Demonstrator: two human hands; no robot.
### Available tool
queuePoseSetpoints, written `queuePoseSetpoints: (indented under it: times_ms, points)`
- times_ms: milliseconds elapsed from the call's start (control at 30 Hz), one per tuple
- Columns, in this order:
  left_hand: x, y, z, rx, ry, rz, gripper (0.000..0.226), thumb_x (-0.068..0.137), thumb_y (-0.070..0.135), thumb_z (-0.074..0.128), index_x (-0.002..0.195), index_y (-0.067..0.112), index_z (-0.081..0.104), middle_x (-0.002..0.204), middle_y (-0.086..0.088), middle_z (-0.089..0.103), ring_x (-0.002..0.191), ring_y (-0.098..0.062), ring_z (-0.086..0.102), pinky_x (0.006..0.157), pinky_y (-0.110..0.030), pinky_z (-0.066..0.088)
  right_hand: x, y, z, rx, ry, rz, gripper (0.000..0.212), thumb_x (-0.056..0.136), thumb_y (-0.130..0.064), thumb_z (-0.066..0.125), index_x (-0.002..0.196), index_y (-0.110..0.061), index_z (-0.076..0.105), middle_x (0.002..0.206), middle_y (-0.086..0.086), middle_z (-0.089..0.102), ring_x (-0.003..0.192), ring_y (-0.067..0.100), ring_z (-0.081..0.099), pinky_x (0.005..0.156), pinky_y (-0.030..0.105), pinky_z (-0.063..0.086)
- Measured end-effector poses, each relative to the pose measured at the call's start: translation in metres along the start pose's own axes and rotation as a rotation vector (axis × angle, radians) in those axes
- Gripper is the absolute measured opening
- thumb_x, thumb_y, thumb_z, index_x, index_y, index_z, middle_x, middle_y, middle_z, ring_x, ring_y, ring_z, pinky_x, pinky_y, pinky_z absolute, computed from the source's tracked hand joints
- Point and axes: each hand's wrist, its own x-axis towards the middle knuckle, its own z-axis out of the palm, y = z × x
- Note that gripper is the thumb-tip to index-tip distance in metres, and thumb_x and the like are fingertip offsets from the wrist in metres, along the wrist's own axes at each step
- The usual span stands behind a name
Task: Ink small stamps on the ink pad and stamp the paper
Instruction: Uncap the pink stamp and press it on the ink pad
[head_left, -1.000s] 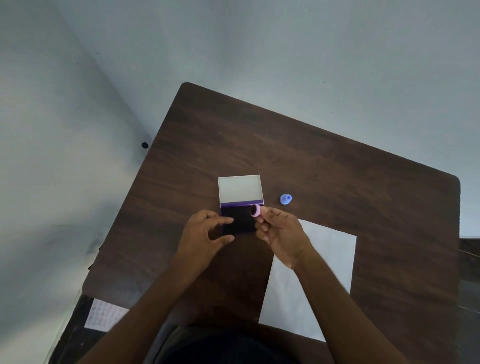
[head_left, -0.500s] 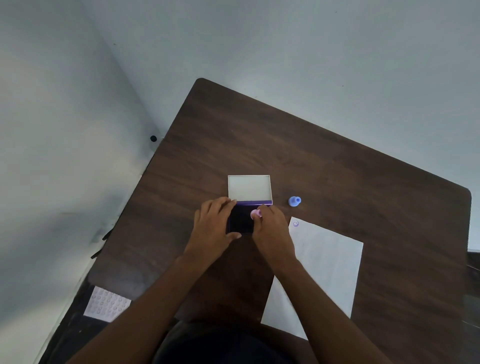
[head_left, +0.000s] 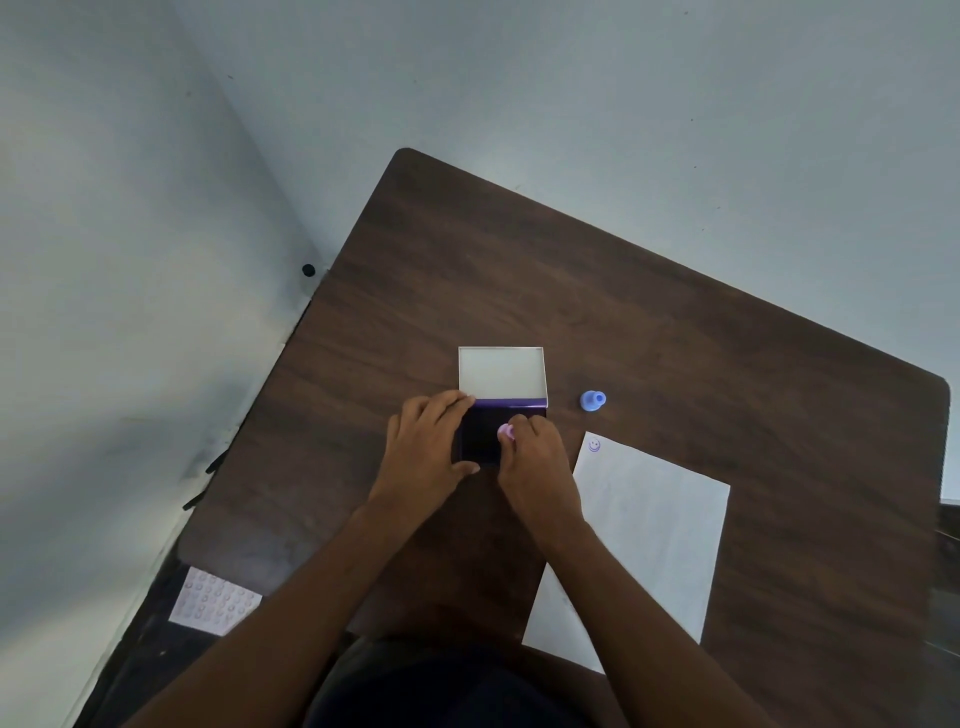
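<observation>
Since a moment ago the right hand (head_left: 540, 462) has pressed the light, stiff pink stamp (head_left: 505, 432), pinched by its top, onto the ink pad (head_left: 480, 434), left hand (head_left: 423, 452) bracing at nine o'clock.

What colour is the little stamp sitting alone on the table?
Blue. The lone stamp shows clearly in the head view, right of the ink pad.

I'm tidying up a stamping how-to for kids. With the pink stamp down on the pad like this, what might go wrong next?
1. The right hand pinches the pink stamp near its base on the ink pad, so ink may reach the fingertips and smudge the paper.
2. The next print may land on the smiley mark at the paper's corner.
3. The blue stamp lies loose beside the pad; a passing hand may knock it.
</observation>
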Motion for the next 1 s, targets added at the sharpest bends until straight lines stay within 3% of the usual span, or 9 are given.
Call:
queuePoseSetpoints:
  times_ms: [100, 233, 367, 1000]
  points:
    - [0.000, -0.001, 0.001, 0.010, 0.003, 0.005, 0.085, 0.073, 0.043, 0.076, 0.144, 0.025, 0.035, 0.149, 0.002, 0.037, 0.132, -0.020, 0.031, 0.105, -0.035, 0.030, -0.002, 0.001, 0.006, 0.003, 0.040, -0.024, 0.032, 0.097, -0.018, 0.049, 0.124, -0.001, 0.054, 0.126, 0.017, 0.059, 0.112, 0.026, 0.056, 0.097, 0.029, 0.042]
    - [-0.002, -0.001, 0.004, 0.021, 0.018, 0.003, 0.087, 0.070, 0.042, 0.079, 0.143, 0.023, 0.038, 0.148, 0.001, 0.039, 0.130, -0.022, 0.034, 0.102, -0.037, 0.033, -0.003, 0.002, 0.013, -0.007, 0.141, -0.123, 0.020, 0.091, -0.007, 0.059, 0.107, 0.004, 0.062, 0.104, 0.023, 0.067, 0.092, 0.033, 0.064, 0.083, 0.041, 0.055]
    - [-0.003, 0.001, 0.006, 0.032, 0.003, -0.003, 0.087, 0.072, 0.043, 0.077, 0.145, 0.023, 0.035, 0.150, 0.000, 0.037, 0.131, -0.023, 0.033, 0.104, -0.038, 0.032, -0.004, 0.003, 0.015, -0.048, 0.164, -0.177, 0.019, 0.086, -0.005, 0.065, 0.102, 0.005, 0.064, 0.096, 0.023, 0.069, 0.084, 0.033, 0.066, 0.076, 0.039, 0.057]
    - [0.000, 0.003, 0.005, 0.084, -0.009, -0.017, 0.091, 0.074, 0.048, 0.074, 0.148, 0.025, 0.027, 0.154, 0.004, 0.031, 0.132, -0.021, 0.030, 0.105, -0.039, 0.029, -0.001, 0.010, 0.021, -0.042, 0.174, -0.199, 0.029, 0.084, -0.007, 0.067, 0.110, 0.005, 0.061, 0.103, 0.025, 0.067, 0.091, 0.036, 0.065, 0.083, 0.043, 0.056]
